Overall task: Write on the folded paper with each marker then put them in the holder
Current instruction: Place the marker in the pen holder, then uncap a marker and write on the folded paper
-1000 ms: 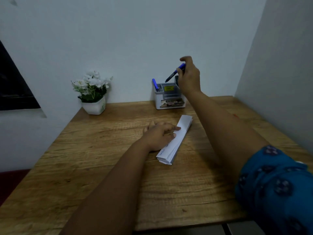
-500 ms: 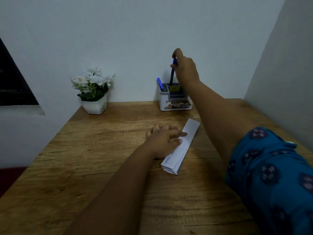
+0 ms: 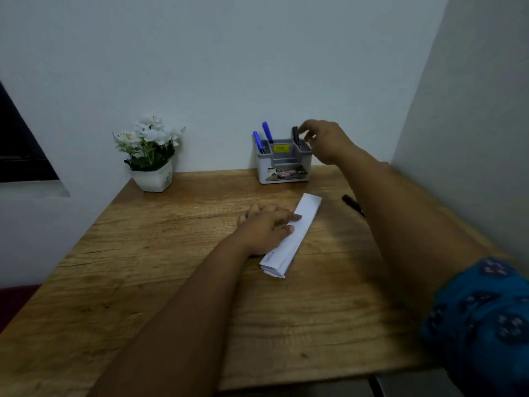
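Head view: blue marker (image 3: 267, 132) now stands in the holder (image 3: 283, 164).
Right hand (image 3: 326, 140) has let go, fingers loosely curled by a black marker (image 3: 295, 136); left hand (image 3: 267, 227) presses flat on the folded paper (image 3: 300, 224).

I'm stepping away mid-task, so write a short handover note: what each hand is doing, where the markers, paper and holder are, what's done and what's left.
Left hand rests flat on the folded paper, pinning it to the table.
Right hand is at the holder, fingertips on the black marker standing in its right compartment; whether it actually grips it is unclear.
Done: two blue markers stand in the holder's left side; the paper shows some writing.
Left: a dark marker lies on the table right of the paper, likely still to be used and stowed.
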